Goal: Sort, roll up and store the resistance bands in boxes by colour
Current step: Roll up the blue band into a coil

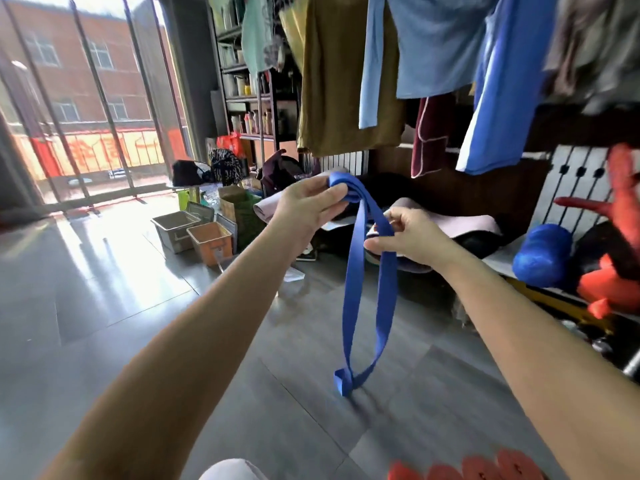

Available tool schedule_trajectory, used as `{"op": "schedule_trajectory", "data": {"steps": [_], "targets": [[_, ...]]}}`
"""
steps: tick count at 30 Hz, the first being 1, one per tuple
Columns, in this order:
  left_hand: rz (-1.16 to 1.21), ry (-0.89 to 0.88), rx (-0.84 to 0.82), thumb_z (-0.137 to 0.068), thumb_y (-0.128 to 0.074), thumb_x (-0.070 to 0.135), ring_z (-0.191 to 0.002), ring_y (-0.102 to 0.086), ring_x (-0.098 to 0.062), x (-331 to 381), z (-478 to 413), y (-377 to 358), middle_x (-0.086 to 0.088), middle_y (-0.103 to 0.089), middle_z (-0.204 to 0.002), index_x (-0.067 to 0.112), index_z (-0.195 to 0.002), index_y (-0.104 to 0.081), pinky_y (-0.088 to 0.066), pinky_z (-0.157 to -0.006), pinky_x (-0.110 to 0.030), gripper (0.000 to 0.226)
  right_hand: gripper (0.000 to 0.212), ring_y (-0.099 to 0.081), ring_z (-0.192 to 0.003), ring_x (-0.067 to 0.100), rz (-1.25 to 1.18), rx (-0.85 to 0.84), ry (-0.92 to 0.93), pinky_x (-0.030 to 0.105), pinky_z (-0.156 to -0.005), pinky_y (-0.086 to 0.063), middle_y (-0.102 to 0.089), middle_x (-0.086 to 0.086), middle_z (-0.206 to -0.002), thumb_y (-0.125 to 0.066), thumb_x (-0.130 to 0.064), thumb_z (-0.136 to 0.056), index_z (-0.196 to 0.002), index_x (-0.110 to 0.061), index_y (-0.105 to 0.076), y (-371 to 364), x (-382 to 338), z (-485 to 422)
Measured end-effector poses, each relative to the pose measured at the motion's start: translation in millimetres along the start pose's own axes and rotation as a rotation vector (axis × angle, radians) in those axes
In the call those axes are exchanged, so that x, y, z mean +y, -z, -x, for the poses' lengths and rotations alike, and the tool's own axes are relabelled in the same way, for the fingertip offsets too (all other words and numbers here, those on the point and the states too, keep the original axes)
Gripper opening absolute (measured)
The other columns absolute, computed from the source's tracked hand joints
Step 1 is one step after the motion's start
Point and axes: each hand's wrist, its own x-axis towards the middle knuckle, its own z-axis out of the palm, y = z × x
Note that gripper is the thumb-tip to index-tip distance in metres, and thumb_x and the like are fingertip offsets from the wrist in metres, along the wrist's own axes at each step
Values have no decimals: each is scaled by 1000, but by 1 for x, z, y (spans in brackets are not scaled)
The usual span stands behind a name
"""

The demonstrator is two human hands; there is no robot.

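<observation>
Blue resistance band (356, 271): held in the air above the grey floor (138, 306), top end bunched in the left hand (311, 206), which gripped it; right hand (412, 237) pinched one hanging strand just below; loop dangled, lower end folded. Two metal boxes (194, 233) stood well apart, beyond the left arm

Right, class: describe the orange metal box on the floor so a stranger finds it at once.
From the tall window on the left, drop to the floor before the dark shelving unit, where two open boxes sit together. It is the nearer, right-hand orange-walled metal box; the grey metal box beside it has no colour.
</observation>
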Motion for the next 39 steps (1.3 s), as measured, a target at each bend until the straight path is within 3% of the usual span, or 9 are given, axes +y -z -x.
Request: {"op": "schedule_trajectory", "data": {"steps": [4, 7, 11, 15, 19, 24, 30, 36, 39], "targets": [[5, -9, -4, -88, -60, 1, -88, -67, -16, 9, -17, -21, -12, -66, -99, 1, -102, -61, -55, -80, -21, 14, 8, -62, -75, 20, 15, -7, -60, 34, -72, -51, -66, 5, -79, -63, -25, -86, -81, -19, -65, 1, 16, 2], [63, -30, -16, -89, -58, 0, -85, -67, -15, 15, -21, -31, -11, -66, -94, 0, -98, -62, -56, -79, -21, 9, 13, -55, -69, 15, -207, 15, -43, 32, -69, -47, -61, 4, -75, -56, -18, -90, -90, -8, -65, 14, 13, 2], [70, -71, -45, -90, -57, 0, -88, -64, -19, 34, -24, -40, -12, -66, -94, 5, -93, -62, -56, -73, -19, 7, 11, -49, -60, 9, -520, 132, 46, 22, -55, -36, -58, -3, -68, -53, -19, -93, -97, -22, -63, 41, -11, 2], [-48, -35, -102, -90, -57, 1, -82, -66, -13, 25, -17, -45, -5, -67, -87, 7, -92, -62, -56, -73, -17, 9, 25, -63, -82, 14, -225, -20, -11, 30, -76, -48, -69, 0, -89, -62, -37, -87, -106, -21, -64, 34, -7, 21], [-241, 60, -206, -88, -59, 0, -77, -68, -7, -9, 0, -37, -5, -67, -91, 4, -105, -62, -54, -69, -16, 18, 23, -59, -72, 10, -404, 48, -2, 32, -74, -50, -67, -9, -74, -69, -21, -83, -104, -26, -64, 19, 4, 38], [-365, 144, -264, -85, -63, 0, -76, -69, -7, -39, 26, -19, -2, -70, -87, 15, -95, -65, -54, -68, -17, 18, 20, -60, -58, -7, -410, 12, -28, 7, -54, -43, -67, -6, -76, -70, -5, -81, -98, -14, -67, 1, 20, 68], [-203, 164, -243, -87, -60, -1, -88, -69, -17, -75, 64, -6, -4, -72, -90, 8, -101, -65, -56, -76, -23, 18, 27, -62, -84, 5, -442, -3, -32, 24, -84, -50, -73, -11, -87, -72, -11, -79, -86, -37, -73, -27, 51, 97], [184, 319, -235, -91, -51, 5, -81, -68, -11, -132, 112, 5, -5, -71, -90, 2, -108, -62, -54, -73, -19, 20, 25, -67, -86, 9, -666, 49, -98, 32, -90, -49, -74, -5, -88, -68, -5, -80, -93, -26, -71, -73, 75, 133], [-107, 350, -259, -88, -60, 7, -77, -66, -8, -145, 124, 13, -3, -68, -95, 10, -108, -62, -54, -68, -21, 20, 26, -69, -92, 17, -597, -9, -117, 34, -90, -50, -74, 1, -94, -73, -7, -77, -97, -24, -71, -81, 93, 147]]}}
